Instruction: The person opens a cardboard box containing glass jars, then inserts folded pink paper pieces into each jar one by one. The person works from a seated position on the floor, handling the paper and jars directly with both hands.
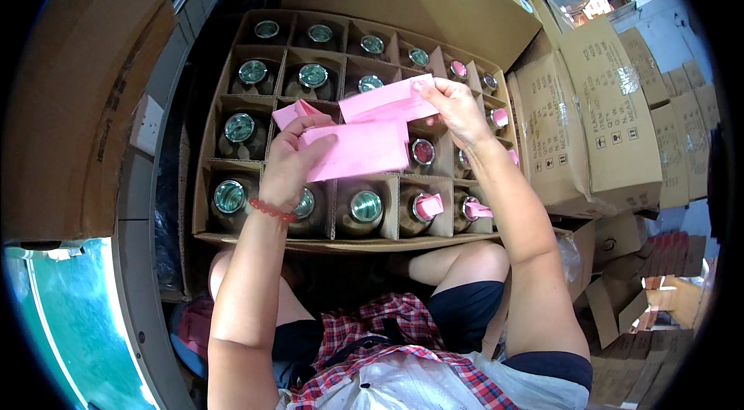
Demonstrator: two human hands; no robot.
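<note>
Through the head view I find the thin pink rectangular paper sheets (356,153) clamped between thumb and fingers of my left grip (291,158), fanning out to its right. My right grip (459,111) pinches the far end of a folded pink paper slip (387,100), which reaches leftward from it, just above those sheets. Between the two grips the papers meet or overlap; I can't tell whether they are fully apart, so two could cling and come away together if I pull without separating them.

Beneath both grips sit clear glass bottles with round open mouths (366,207), standing in a partitioned brown cardboard carton (387,246). A loose pinch could drop a paper into a gap beside a bottle, where fingers would struggle to reach.

Nearer the body than my right grip, crumpled pink paper tufts (428,207) poke out of bottle mouths; a low sweep of the bare right forearm (519,208) might brush one out. The red beaded bracelet (273,210), at my left grip's wrist, could snag a bottle rim if that wrist dips. Well right of my right grip stand printed brown cardboard boxes (612,108)
</note>
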